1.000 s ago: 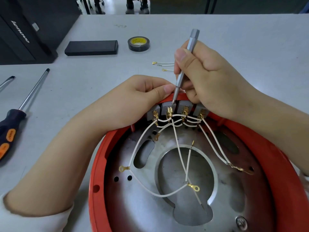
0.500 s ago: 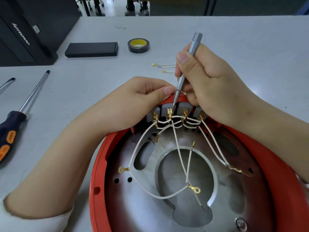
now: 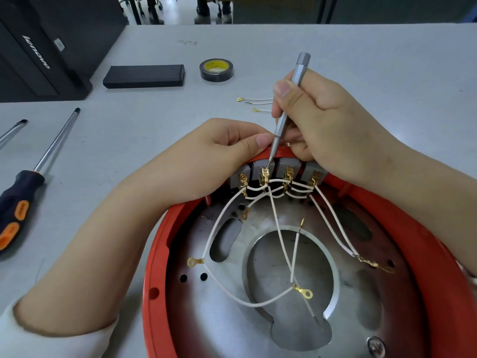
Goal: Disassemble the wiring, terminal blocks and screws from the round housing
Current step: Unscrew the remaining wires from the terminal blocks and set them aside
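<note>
Red housing (image 3: 154,293) fills the lower frame, its gray terminal blocks (image 3: 277,167) lined up at its twelve o'clock rim, white wires (image 3: 278,228) fanning down from them toward six. My right hand (image 3: 330,125) pinches a slim silver driver (image 3: 286,109), whose long axis runs from one o'clock down to seven, tip set on the second block's brass terminal (image 3: 264,174). My left hand (image 3: 219,156) curls over the rim at eleven o'clock, thumb just beside the shaft, steadying it. The right hand is nearer that screw, so I judge the turning falls to it.
</note>
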Tool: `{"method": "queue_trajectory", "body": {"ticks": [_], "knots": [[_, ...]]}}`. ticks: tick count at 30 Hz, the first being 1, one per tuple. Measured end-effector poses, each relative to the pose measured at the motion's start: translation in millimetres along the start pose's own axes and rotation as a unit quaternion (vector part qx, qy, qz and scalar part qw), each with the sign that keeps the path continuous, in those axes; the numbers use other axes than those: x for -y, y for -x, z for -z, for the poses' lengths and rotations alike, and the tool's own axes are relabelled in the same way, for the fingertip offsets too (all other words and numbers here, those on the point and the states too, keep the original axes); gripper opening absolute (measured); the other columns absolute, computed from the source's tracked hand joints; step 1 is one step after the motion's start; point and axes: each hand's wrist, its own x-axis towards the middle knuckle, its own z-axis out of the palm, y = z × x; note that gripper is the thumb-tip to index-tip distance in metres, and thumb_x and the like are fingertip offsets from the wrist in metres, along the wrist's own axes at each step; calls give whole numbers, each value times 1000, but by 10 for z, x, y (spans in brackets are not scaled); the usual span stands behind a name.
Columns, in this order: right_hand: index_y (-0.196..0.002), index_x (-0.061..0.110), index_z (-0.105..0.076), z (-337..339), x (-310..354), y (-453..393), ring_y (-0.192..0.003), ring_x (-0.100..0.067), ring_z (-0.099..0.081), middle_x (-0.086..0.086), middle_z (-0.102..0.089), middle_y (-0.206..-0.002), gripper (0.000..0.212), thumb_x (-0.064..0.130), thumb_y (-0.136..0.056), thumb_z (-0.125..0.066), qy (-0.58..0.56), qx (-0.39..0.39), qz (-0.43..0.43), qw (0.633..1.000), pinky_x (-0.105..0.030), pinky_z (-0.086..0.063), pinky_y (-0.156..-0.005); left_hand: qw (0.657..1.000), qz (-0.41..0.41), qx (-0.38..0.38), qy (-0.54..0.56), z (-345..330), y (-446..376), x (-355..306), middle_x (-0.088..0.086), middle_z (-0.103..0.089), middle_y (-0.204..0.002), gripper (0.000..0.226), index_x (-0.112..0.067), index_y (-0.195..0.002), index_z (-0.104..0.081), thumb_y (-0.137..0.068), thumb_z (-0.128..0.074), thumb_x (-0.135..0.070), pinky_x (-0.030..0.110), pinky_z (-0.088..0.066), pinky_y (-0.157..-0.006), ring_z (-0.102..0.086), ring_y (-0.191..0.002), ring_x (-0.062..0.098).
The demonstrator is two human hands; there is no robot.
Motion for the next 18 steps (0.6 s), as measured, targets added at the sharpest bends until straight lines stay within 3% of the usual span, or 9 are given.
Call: {"method": "queue_trajectory", "body": {"ticks": [10,18], "knots": [[-75,23,-48,5,44,-24,-40,-1,-45,20,-40,-42,32,30,-104,-36,8,20,-2,1000,-9,-31,-40,999,2,-19,-50,-8,0,-44,17,-71,-100,30,-5,-105,-69,-101,-43,-20,47,-46,-93,-63,-100,35],[-79,24,-46,3,15,70,-42,0,-45,21,-43,-45,28,28,-104,-34,-18,-3,22,1000,-8,-32,-42,999,1,-22,-40,-15,5,-40,0,-75,-98,28,-16,-106,-71,-101,-44,-21,34,-48,-94,-68,-98,18]]}}
